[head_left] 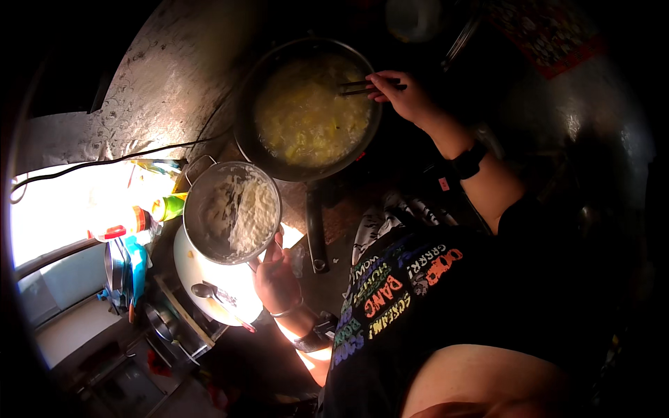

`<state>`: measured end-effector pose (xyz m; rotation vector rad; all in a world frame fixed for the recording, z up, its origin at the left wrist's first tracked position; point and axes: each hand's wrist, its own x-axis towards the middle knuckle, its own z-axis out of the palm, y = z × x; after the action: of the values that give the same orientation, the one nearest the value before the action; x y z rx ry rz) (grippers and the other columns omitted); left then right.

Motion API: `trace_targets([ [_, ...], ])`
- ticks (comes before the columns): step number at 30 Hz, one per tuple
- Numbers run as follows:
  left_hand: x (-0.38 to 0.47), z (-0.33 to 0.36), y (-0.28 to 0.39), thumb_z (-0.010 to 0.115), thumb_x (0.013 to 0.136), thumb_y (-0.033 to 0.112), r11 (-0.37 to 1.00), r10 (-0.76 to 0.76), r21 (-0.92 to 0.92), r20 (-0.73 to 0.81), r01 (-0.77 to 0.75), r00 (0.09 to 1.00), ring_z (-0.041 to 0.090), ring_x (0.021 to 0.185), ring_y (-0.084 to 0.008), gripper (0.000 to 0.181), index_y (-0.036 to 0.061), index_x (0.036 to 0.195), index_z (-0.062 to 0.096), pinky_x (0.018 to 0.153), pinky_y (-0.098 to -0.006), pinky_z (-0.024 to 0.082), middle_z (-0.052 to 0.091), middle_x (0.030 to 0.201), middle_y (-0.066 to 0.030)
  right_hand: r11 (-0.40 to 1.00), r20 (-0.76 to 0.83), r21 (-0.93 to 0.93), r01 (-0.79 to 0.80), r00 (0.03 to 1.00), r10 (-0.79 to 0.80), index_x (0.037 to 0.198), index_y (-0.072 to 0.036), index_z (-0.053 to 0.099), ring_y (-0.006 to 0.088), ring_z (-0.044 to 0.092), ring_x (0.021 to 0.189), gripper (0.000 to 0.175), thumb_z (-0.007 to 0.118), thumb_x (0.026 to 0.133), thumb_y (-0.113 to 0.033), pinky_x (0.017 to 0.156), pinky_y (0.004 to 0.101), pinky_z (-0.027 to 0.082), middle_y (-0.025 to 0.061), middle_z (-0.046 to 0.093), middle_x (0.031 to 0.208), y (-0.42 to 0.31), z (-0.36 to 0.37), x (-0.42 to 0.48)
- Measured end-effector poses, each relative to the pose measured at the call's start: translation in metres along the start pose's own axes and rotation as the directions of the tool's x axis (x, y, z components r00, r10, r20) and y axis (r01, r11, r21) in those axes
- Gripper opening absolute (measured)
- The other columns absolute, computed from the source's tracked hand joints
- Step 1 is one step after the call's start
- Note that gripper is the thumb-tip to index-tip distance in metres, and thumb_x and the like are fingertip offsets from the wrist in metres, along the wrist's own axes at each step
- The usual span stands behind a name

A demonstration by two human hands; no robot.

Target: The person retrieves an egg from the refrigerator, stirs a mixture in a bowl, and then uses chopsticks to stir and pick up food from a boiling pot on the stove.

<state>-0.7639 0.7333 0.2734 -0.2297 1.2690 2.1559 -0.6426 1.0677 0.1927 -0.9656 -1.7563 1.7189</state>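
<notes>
My left hand (277, 279) grips a wire handle of a metal pot (209, 230), tilted beside the pan. Pale, lumpy wet dough or batter (256, 214) clings along one side of its inside. In my right hand (400, 96) is a pair of dark chopsticks (358, 88), their tips over the liquid near the pan's rim. The deep dark frying pan (245, 125) holds a cloudy yellowish broth (308, 120) with soft yellow pieces in it. The pan's black handle (316, 230) points towards my body.
Below the pot lies a white round board or plate (191, 264) with a metal spoon (204, 291). A black cable (104, 162) crosses the patterned surface at left. Bottles, one with a green body (167, 208), stand by the bright window. A blue item (137, 266) is below them.
</notes>
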Motion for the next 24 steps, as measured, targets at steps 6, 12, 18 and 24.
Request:
trace_targets([
  [6, 0.005, -0.001, -0.007, 0.035, 0.07, -0.016, 0.976, 0.064, 0.206, 0.061, -0.075, 0.996, 0.045, 0.11, -0.0353, 0.026, -0.0143, 0.093, 0.047, 0.071, -0.0298, 0.049, 0.024, 0.133, -0.0137, 0.963, 0.18, 0.225, -0.147, 0.978, 0.108, 0.092, 0.0, 0.058, 0.0136, 0.061, 0.068, 0.027, 0.05, 0.086, -0.024, 0.061, 0.0215, 0.05, 0.0085, 0.062, 0.082, 0.009, 0.026, -0.006],
  [12, 0.002, 0.001, -0.006, 0.042, 0.07, -0.019, 0.88, 0.11, 0.455, 0.088, -0.139, 0.99, 0.051, 0.104, -0.0322, 0.016, -0.0157, 0.083, 0.05, 0.075, -0.0314, 0.052, 0.026, 0.131, -0.0146, 0.941, 0.243, 0.266, -0.208, 0.959, 0.143, 0.094, 0.001, 0.058, 0.0163, 0.061, 0.074, 0.031, 0.046, 0.088, -0.027, 0.066, 0.024, 0.05, 0.0108, 0.061, 0.084, 0.009, 0.036, -0.015],
  [18, -0.005, 0.008, -0.005, 0.047, 0.07, -0.018, 0.902, 0.135, 0.419, -0.052, -0.101, 0.989, 0.053, 0.101, -0.0315, 0.006, -0.0145, 0.067, 0.051, 0.077, -0.0315, 0.052, 0.034, 0.127, -0.0182, 0.909, 0.057, 0.391, -0.14, 0.99, 0.128, 0.091, 0.002, 0.059, 0.0178, 0.062, 0.068, 0.035, 0.047, 0.087, -0.031, 0.063, 0.0252, 0.05, 0.0111, 0.062, 0.079, -0.007, 0.011, -0.009],
  [24, -0.006, 0.005, -0.006, 0.045, 0.069, -0.02, 0.913, 0.144, 0.388, -0.014, -0.127, 0.989, 0.053, 0.101, -0.0318, 0.016, -0.0085, 0.058, 0.044, 0.07, -0.0279, 0.053, 0.033, 0.127, -0.0184, 0.973, -0.232, 0.111, 0.201, 0.957, -0.172, 0.098, -0.001, 0.058, 0.0147, 0.06, 0.075, 0.03, 0.048, 0.087, -0.027, 0.067, 0.0244, 0.049, 0.0082, 0.061, 0.085, 0.002, 0.009, 0.012],
])
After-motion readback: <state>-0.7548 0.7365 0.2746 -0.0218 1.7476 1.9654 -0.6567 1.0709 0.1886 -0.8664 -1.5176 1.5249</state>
